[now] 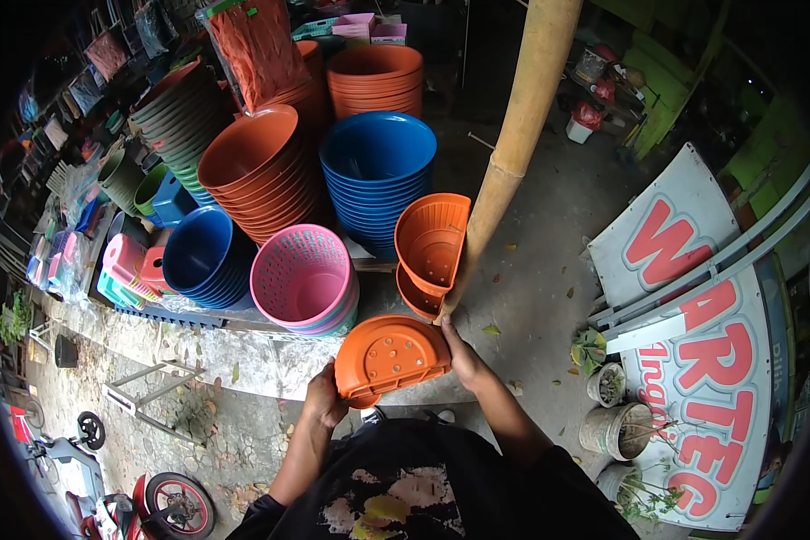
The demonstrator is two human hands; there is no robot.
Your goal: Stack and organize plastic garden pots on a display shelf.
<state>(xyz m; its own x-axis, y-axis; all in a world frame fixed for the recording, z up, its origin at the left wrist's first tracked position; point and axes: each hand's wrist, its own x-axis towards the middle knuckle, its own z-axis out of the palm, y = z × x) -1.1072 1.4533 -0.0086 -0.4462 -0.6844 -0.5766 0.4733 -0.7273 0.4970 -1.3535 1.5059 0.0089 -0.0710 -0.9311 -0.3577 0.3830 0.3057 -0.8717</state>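
Both my hands hold an orange plastic half-round wall planter (393, 354), its base with several drainage holes facing up at me. My left hand (325, 395) grips its left end, and my right hand (464, 358) grips its right end. Just beyond my right hand, another orange half-round planter (433, 243) is fixed or leaning against a bamboo pole (513, 142). Below that one, part of a further orange planter (413, 295) shows. Left of these, a stack of pink and teal perforated baskets (304, 280) stands near the held planter.
Stacks of blue pots (378, 182) and terracotta-coloured pots (253, 175) crowd the display table. A nail (480, 140) juts from the pole. At right are a lettered banner (709, 378) and potted plants (614, 432); at lower left, a metal frame (152, 398) and a motorcycle (169, 506).
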